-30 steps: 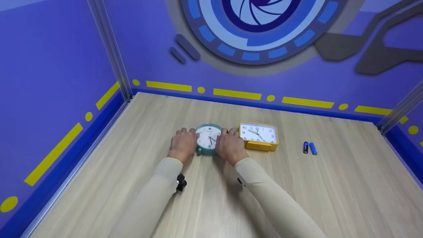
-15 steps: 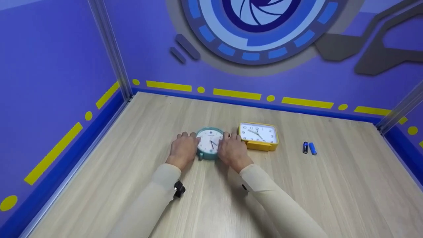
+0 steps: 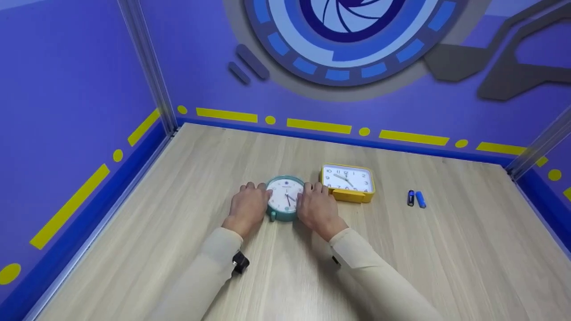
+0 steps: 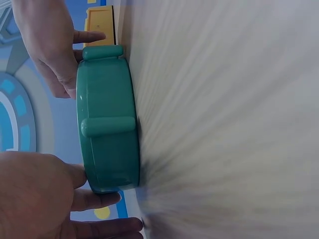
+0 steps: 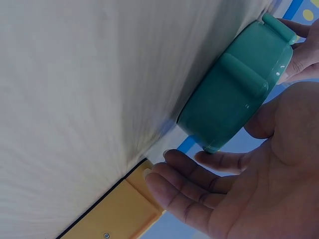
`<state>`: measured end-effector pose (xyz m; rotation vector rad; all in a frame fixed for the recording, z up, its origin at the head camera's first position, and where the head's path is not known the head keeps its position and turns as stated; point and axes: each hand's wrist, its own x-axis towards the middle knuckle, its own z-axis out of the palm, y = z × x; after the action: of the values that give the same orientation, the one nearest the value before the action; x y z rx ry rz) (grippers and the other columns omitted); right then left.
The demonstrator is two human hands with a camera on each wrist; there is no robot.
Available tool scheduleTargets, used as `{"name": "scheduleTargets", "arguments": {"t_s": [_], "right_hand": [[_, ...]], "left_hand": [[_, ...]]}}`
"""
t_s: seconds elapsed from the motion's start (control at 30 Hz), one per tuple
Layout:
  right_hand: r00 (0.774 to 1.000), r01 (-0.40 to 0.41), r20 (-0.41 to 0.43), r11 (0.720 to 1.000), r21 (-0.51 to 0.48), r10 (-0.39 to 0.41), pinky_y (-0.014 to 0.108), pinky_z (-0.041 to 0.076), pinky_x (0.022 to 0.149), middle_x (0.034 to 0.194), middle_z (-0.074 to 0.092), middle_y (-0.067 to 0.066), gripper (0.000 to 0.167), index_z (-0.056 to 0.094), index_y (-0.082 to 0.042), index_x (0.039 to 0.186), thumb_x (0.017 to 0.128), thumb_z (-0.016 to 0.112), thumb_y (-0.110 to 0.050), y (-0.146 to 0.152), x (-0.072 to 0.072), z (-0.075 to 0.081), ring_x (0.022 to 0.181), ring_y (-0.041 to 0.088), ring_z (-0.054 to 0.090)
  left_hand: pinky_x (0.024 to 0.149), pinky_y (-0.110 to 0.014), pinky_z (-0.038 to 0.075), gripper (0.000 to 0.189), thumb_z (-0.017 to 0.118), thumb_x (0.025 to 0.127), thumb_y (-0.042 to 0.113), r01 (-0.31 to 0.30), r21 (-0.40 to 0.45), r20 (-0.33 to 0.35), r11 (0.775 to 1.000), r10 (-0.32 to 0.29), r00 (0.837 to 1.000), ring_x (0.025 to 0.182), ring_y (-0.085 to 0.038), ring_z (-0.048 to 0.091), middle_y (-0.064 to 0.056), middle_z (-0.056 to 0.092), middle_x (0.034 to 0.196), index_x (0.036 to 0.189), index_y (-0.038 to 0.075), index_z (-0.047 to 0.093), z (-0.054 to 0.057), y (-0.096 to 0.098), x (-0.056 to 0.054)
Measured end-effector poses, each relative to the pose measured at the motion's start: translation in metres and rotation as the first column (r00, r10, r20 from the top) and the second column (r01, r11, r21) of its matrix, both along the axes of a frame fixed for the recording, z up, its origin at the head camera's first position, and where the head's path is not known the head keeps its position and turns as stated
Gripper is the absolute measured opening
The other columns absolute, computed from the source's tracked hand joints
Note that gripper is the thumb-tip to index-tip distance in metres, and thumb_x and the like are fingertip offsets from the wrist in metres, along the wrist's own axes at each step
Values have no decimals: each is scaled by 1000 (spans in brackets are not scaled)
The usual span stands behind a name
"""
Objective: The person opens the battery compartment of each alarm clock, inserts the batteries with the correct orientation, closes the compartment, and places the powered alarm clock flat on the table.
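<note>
A round teal alarm clock [image 3: 283, 194] lies face up on the table, tilted slightly toward the person. The left hand [image 3: 247, 207] grips its left side, and the right hand [image 3: 319, 209] holds the opposite side. Seen in the left wrist view, the clock's teal side [image 4: 107, 92] with its stubby feet sits low over the wood, the left thumb and index finger at its edge. In the right wrist view the right hand [image 5: 269, 184] has its thumb and index finger at the rim, other fingers reaching past toward a yellow rectangular clock [image 3: 348, 180].
Close to the right hand's fingertips stands the yellow clock, face tilted up. Farther right, a dark blue battery [image 3: 411, 198] and a lighter blue battery [image 3: 420, 199] lie side by side. Purple-blue panels [image 3: 200, 80] border the wooden table [image 3: 214, 151] at the back and sides.
Both hands have drawn the teal clock toward the person and slightly right, their grip kept. The yellow clock and the batteries stay where they were.
</note>
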<state>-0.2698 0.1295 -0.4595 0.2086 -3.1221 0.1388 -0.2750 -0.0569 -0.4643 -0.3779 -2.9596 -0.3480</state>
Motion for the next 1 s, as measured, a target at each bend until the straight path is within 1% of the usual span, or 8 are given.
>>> {"name": "scheduleTargets", "arguments": {"t_s": [0.23, 0.43, 0.67, 0.83, 1.0], "right_hand": [[1000, -9, -24, 1000, -7, 9, 48, 54, 96, 118, 60, 23, 47, 54, 5, 138, 114, 42, -34, 6, 7, -1, 105, 36, 56], [998, -39, -48, 999, -13, 38, 45, 54, 85, 107, 58, 21, 42, 56, 5, 130, 113, 43, -32, 11, 15, -2, 97, 34, 54], [997, -42, -60, 999, -13, 41, 41, 53, 77, 97, 53, 17, 39, 56, 4, 124, 113, 46, -32, 16, 22, -2, 91, 32, 50], [997, -44, -62, 999, -1, 44, 43, 53, 80, 99, 53, 17, 40, 56, 4, 125, 113, 45, -32, 20, 28, -3, 91, 32, 50], [997, -41, -60, 999, -20, 39, 46, 55, 84, 105, 55, 19, 42, 55, 4, 129, 113, 45, -33, 24, 34, -5, 94, 32, 52]], "left_hand": [[83, -50, 57, 42, 51, 114, 31, 26, 41, 2, 999, -26, 1000, 99, -36, 66, -23, 67, 110, 126, -4, 69, 0, 0, 4], [87, -52, 56, 44, 51, 113, 33, 42, 87, 20, 995, -44, 999, 105, -38, 65, -25, 66, 117, 131, -3, 68, -2, -1, 11], [86, -53, 56, 42, 53, 112, 32, 67, 113, 4, 991, -68, 998, 102, -38, 65, -25, 66, 114, 128, -3, 69, -4, -1, 17], [87, -53, 56, 44, 52, 113, 33, 75, 121, 30, 990, -79, 996, 104, -37, 64, -25, 66, 117, 131, -3, 68, -3, 1, 22], [90, -52, 56, 46, 51, 113, 35, 83, 110, 45, 990, -88, 995, 106, -36, 64, -24, 65, 119, 134, -3, 67, -2, 4, 27]]}}
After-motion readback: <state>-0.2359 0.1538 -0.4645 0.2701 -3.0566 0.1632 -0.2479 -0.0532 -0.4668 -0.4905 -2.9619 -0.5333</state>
